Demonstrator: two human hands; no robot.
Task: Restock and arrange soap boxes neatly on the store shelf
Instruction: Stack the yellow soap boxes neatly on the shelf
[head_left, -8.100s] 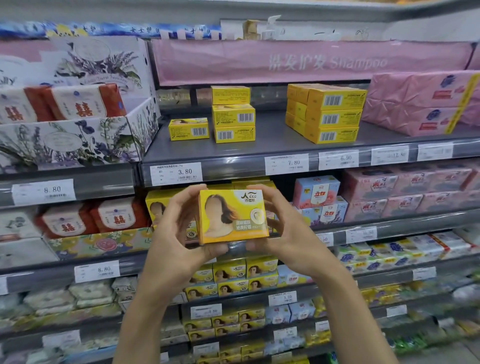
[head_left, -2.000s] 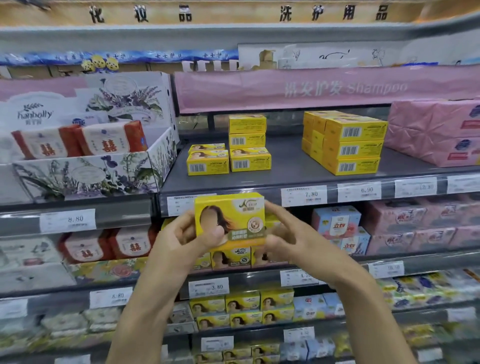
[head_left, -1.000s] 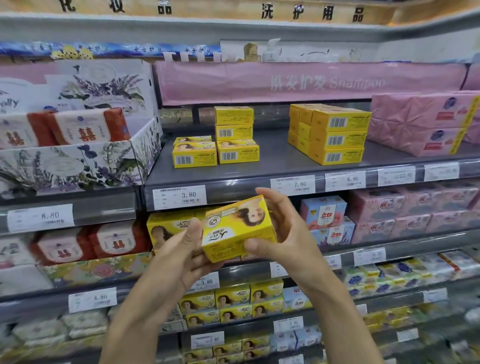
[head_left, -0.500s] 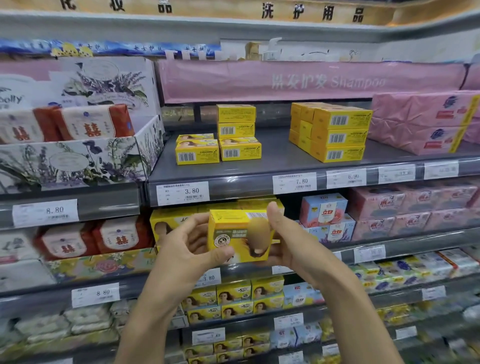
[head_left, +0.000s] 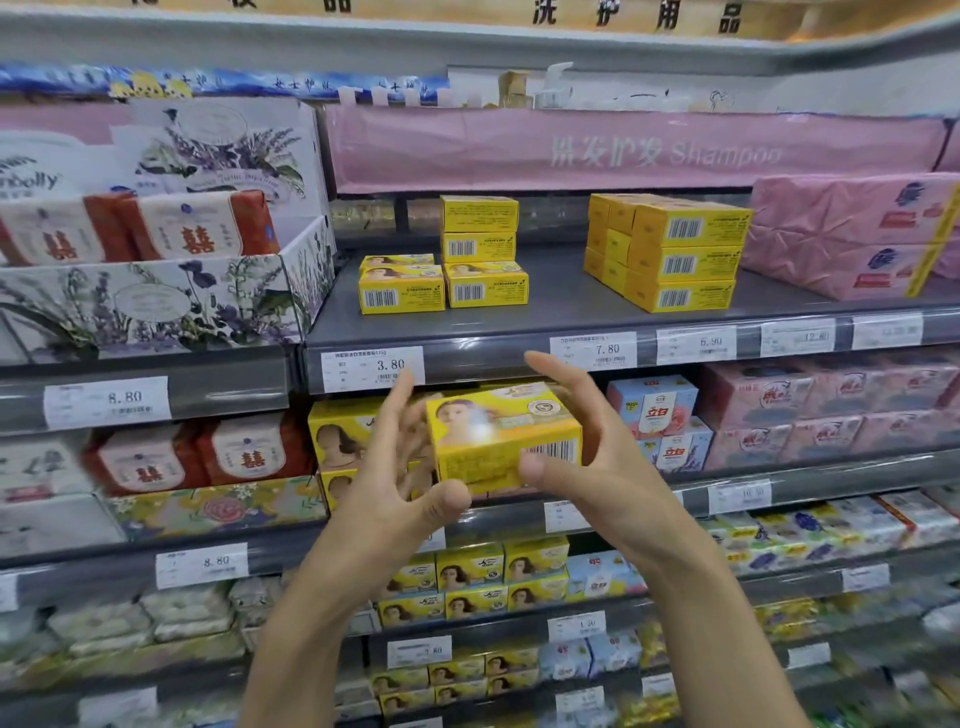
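Observation:
I hold a yellow soap box (head_left: 498, 436) at chest height in front of the shelves, its portrait face up and its barcode side toward me. My left hand (head_left: 395, 499) has its thumb under the box's lower left corner, with blurred fingers spread behind its left end. My right hand (head_left: 597, 467) pinches the right end, thumb on the barcode side, fingers behind, index finger raised. On the grey upper shelf (head_left: 561, 322) stand matching yellow boxes: a low pair (head_left: 400, 286), a taller stack (head_left: 480, 249) beside it, and a bigger block (head_left: 670, 254) to the right.
Bare shelf surface lies between the two yellow groups. Pink wrapped packs (head_left: 852, 234) fill the shelf's right end. A floral display carton (head_left: 156, 301) with red-and-white packs stands at the left. Lower shelves hold more yellow, blue and pink soap boxes behind my hands.
Both hands have turned the box from standing on end to lying flat, portrait face up, and raised it slightly. The boxes on the shelf have not moved.

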